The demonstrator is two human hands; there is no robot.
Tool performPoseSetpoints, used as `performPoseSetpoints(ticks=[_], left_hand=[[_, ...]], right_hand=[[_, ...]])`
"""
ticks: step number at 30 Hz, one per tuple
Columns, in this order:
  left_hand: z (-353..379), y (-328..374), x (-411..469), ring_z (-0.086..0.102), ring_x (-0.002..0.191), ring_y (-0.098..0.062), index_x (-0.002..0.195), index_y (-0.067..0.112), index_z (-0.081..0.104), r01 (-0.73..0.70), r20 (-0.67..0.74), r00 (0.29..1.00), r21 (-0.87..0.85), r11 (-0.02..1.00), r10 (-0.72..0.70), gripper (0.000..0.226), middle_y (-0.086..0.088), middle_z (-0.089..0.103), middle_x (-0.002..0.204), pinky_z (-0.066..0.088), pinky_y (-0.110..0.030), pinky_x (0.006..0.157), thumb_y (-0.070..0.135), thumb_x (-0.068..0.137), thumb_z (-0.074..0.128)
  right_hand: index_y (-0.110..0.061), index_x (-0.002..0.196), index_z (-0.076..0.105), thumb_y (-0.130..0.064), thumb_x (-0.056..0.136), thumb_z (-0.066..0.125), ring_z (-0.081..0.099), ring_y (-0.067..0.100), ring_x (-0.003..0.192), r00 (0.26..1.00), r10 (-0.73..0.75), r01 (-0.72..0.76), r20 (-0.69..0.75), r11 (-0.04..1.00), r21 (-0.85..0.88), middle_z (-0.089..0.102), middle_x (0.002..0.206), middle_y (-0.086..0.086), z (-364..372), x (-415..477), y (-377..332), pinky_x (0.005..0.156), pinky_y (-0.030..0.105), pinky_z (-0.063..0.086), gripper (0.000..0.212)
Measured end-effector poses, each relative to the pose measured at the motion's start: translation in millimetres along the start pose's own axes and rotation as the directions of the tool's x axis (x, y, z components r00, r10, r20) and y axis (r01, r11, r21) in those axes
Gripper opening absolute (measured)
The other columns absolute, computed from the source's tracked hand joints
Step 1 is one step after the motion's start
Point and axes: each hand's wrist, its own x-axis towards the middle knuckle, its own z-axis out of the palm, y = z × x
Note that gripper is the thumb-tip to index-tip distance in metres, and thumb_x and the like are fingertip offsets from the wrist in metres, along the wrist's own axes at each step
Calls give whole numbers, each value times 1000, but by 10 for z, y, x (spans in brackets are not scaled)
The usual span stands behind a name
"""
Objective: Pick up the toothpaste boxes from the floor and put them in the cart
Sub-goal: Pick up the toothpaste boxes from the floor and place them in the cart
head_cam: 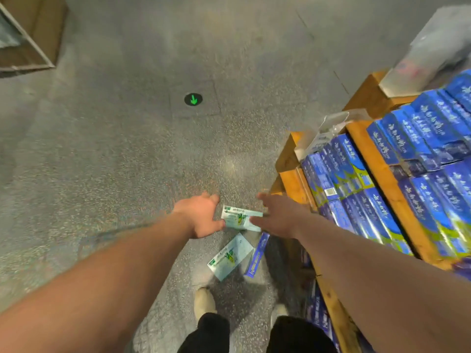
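Note:
Three toothpaste boxes lie on the grey floor. A white-and-green box (238, 217) sits between my two hands. My left hand (201, 216) touches its left end with fingers spread. My right hand (276, 216) reaches over its right end, fingers apart. Whether either hand grips the box is unclear through the blur. A second white-and-green box (229, 257) lies tilted nearer my feet. A blue box (257, 256) stands on its edge just right of it. No cart is identifiable in view.
A wooden display (377, 159) stacked with several blue toothpaste boxes (413, 138) fills the right side. A green arrow sticker (193, 99) marks the floor ahead. A cardboard box (30, 34) stands at the far left. My shoes (204, 299) are below the boxes.

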Motion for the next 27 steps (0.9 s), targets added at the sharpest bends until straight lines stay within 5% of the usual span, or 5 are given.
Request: performPoseSetpoints(ticks=[4, 11, 18, 27], left_hand=[[599, -208, 799, 54, 122, -28, 149, 17, 31, 22, 38, 999, -47, 999, -20, 76, -8, 48, 143, 53, -47, 93, 62, 91, 49], [2250, -309, 2209, 51, 126, -32, 148, 18, 35, 96, 101, 992, -145, 985, -81, 71, -8, 44, 146, 50, -43, 93, 58, 93, 53], [3910, -457, 3323, 55, 119, -29, 149, 17, 35, 112, 184, 978, -93, 989, -93, 76, -7, 50, 139, 53, -46, 89, 62, 90, 50], [4751, -814, 4641, 56, 116, -26, 146, 19, 36, 81, 78, 994, -71, 994, -75, 74, -3, 50, 135, 54, -47, 89, 60, 87, 55]], right_hand=[[-24, 159, 26, -60, 93, 58, 44, 31, 140, 999, -4, 5, 43, 1000, -30, 43, 157, 8, 371, 934, 232, 112, 46, 40, 82], [-19, 156, 32, -52, 96, 60, 52, 32, 130, 989, -22, 30, 146, 998, -57, 48, 151, 11, 1484, 2598, 1099, 100, 36, 41, 75], [-20, 159, 28, -59, 91, 61, 47, 33, 136, 975, 7, 16, 224, 995, -101, 44, 155, 10, 2758, 4058, 1961, 110, 42, 42, 85], [-17, 152, 33, -62, 75, 76, 47, 36, 132, 987, 11, 22, 160, 979, -201, 46, 148, 12, 3767, 5527, 2417, 107, 52, 44, 99]])
